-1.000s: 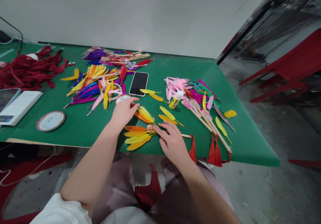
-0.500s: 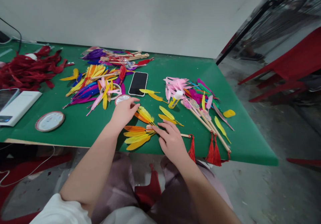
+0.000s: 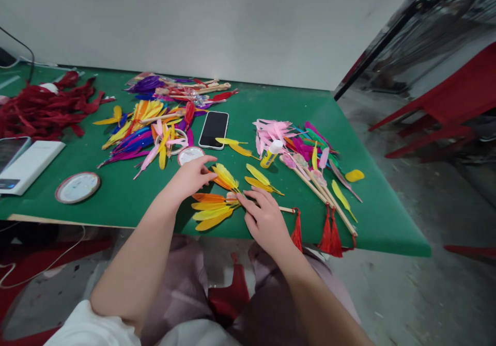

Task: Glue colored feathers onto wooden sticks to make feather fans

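Your right hand (image 3: 267, 221) pins the feather fan (image 3: 212, 210) flat near the counter (image 3: 127, 196) front edge, holding nothing; your left hand (image 3: 191, 176), fingers loose, touches an orange-yellow feather (image 3: 223, 177). Lift the right hand carelessly and the fanned feathers could shift or slide off the edge.

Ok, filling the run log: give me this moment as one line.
left hand: fingers on yellow-orange feathers | right hand: flat on feather fan stick | table: phone, glue

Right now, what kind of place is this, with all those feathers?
Probably a craft worktable in a small workshop. Piles of dyed feathers cover the green table, wooden sticks with red tassels lie ready, and a glue stick stands among them.
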A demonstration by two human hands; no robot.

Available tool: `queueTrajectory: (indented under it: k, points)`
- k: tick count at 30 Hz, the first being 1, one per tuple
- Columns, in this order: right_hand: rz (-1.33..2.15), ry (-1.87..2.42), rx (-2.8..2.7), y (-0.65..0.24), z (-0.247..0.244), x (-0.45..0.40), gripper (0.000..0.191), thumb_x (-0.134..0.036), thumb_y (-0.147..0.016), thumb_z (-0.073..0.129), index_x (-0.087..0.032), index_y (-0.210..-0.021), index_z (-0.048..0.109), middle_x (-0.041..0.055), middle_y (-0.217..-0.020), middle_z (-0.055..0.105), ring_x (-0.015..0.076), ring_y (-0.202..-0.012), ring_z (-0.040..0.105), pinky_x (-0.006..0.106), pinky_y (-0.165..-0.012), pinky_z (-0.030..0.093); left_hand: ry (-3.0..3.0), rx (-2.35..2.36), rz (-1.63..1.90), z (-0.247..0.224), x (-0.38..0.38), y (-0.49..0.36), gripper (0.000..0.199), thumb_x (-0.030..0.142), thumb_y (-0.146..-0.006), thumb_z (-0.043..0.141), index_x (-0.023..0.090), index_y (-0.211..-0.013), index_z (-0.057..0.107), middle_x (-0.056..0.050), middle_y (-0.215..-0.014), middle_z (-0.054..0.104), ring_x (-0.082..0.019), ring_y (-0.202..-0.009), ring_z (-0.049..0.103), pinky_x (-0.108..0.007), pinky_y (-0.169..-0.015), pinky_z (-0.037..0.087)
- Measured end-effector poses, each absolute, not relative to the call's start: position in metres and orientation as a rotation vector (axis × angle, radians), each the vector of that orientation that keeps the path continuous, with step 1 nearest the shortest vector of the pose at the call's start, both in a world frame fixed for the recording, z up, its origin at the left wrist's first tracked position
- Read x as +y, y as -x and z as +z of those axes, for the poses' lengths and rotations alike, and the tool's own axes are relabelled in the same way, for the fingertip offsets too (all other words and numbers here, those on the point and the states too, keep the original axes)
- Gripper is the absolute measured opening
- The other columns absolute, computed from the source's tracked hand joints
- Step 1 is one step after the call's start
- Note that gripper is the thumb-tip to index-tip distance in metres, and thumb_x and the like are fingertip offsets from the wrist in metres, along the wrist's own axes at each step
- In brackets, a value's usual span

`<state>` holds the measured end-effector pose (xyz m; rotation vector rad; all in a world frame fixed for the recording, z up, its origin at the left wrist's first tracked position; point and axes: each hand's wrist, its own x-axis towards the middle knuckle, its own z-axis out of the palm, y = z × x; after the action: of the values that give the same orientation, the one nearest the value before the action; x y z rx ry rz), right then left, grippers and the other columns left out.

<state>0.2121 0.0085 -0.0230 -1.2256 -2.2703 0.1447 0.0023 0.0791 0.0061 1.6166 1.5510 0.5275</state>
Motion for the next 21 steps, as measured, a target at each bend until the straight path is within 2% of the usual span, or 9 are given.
queueTrajectory:
  k: [6,14,21]
  points:
    - [0.141,1.221,-2.293,-0.2126,-0.0233,0.0083,0.04,-0.008,-0.076,0.044,-0.015,-0.114,0.055,0.0087,-0.107,0.057,0.0231,-0.109,0.043,0.041,-0.093,0.04,-1.576,1.513,0.576,0.0042,0.0814,-0.0031,0.045,0.024,-0.073,0.055,0.022,-0.117,0.046,-0.001,-0.071,0.058,-0.011,-0.059,0.058,-0.02,-0.049,0.047]
    - [0.131,1.224,-2.287,-0.2113,-0.0216,0.0076,0.041,-0.007,-0.076,0.043,-0.019,-0.112,0.056,0.0085,-0.105,0.057,0.0228,-0.108,0.044,0.043,-0.092,0.041,-1.586,1.525,0.592,0.002,0.0828,-0.0044,0.044,0.023,-0.073,0.056,0.022,-0.116,0.047,0.0,-0.069,0.058,-0.011,-0.057,0.057,-0.021,-0.05,0.047]
    - [0.046,1.212,-2.287,-0.2086,-0.0213,0.0087,0.039,-0.005,-0.075,0.043,-0.015,-0.108,0.059,0.0105,-0.101,0.059,0.0242,-0.106,0.045,0.043,-0.089,0.043,-1.598,1.528,0.587,0.0007,0.0833,-0.0047,0.043,0.024,-0.073,0.056,0.022,-0.115,0.048,0.0,-0.069,0.057,-0.011,-0.057,0.057,-0.021,-0.049,0.047]
